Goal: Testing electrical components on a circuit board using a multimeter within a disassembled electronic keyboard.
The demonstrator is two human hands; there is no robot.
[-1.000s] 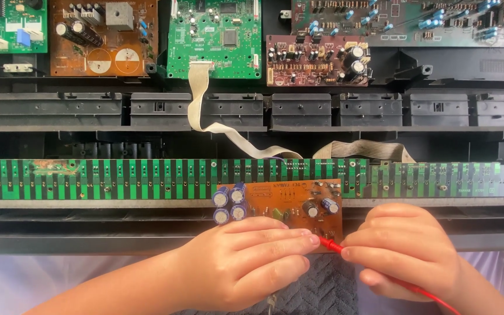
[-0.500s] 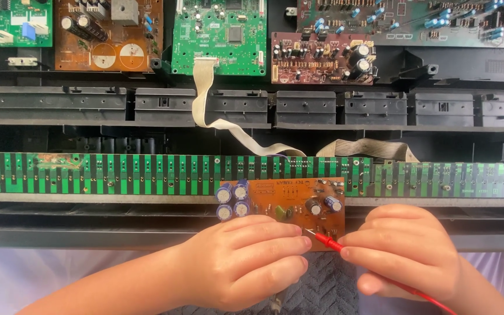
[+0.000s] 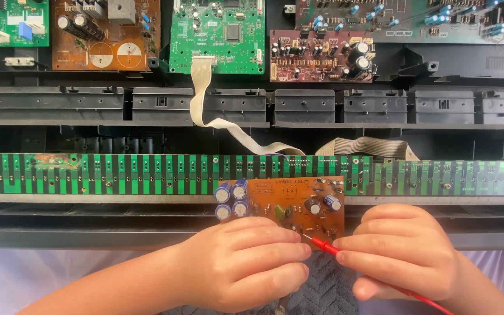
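Little has shifted since the earlier frames; both hands sit where they were and the view has only dipped a touch; the left hand (image 3: 246,265) curls in a closed grip at the near edge of the small orange circuit board (image 3: 290,205), which lies flat with its long axis running left to right, blue capacitors (image 3: 231,200) at its left end; the right hand (image 3: 401,252) pinches the red test probe (image 3: 326,246) between fingertips, a narrow grip shut on it; the probe's long axis runs from near right to far left, its metal tip pointing left and far onto the board's near edge, its red lead (image 3: 421,298) trailing off near right; beyond the board lies a long green contact strip (image 3: 118,173), left to right, with grey ribbon cables (image 3: 228,125) behind
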